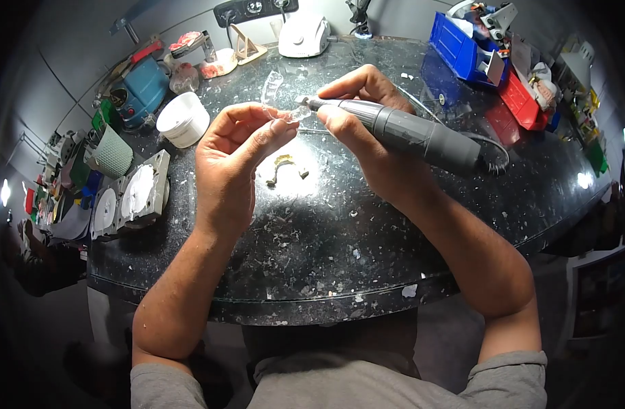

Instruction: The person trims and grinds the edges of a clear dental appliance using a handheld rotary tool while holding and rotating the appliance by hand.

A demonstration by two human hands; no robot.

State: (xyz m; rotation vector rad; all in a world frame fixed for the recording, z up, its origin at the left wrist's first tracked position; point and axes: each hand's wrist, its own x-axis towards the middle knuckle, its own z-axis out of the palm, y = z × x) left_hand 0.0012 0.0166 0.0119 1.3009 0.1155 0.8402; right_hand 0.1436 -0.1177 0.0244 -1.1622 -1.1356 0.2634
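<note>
Your left hand (234,146) pinches the clear plastic mould (272,87) just beside the tip of the grinder (411,133) your right hand (367,143) grasps. It looks light, slick, probably easily cracked; hold its rim gently.

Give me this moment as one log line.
left hand: pinching clear arch-shaped tray | right hand: gripping grey handpiece, tip beside tray, contact unclear | benchtop: yellow-and-dark arch lying brightly lit

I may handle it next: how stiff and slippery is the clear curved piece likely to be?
The clear curved piece is probably fairly stiff, since its free end holds shape beyond the left hand. It is likely light, looking thin, and perhaps slippery, given its glossy surface.
</note>
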